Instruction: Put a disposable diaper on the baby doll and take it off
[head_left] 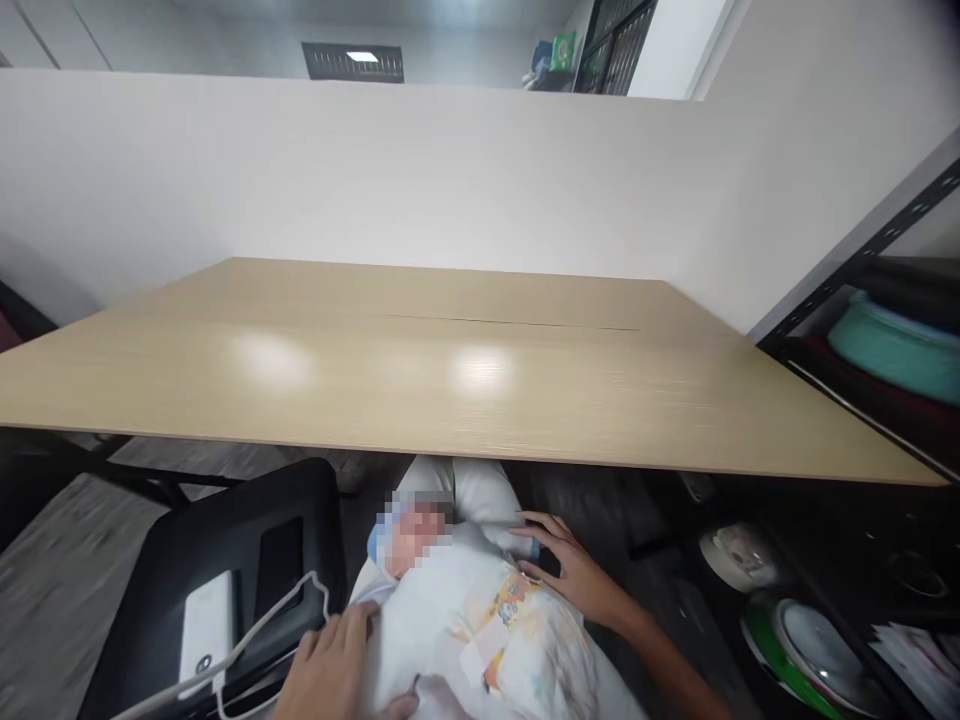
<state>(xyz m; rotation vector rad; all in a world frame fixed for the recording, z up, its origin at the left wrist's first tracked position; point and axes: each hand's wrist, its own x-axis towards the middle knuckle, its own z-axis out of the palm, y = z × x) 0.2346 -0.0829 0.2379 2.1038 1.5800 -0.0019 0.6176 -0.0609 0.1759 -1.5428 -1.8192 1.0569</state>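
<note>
On my lap lies a small figure [450, 580] in white clothing and a blue cap, tilted back with its face blurred out. Whether it is a doll or a person, I cannot tell. Orange and yellow cartoon prints mark the white padded diaper [551, 640] around its lower body. My left hand [334, 660] is curled at the figure's side, thumb apart at the bottom edge, holding the white clothing there. Along the opposite side, my right hand [574, 575] rests with fingers spread, close to a small blue cuff [535, 549].
A wooden table [450, 390] stands ahead, its front edge above my knees. On the black stool [300, 500] at left are a white power bank [206, 625], a dark phone [279, 565] and a white cable [262, 622]. Shelves at right hold a teal basin [896, 350].
</note>
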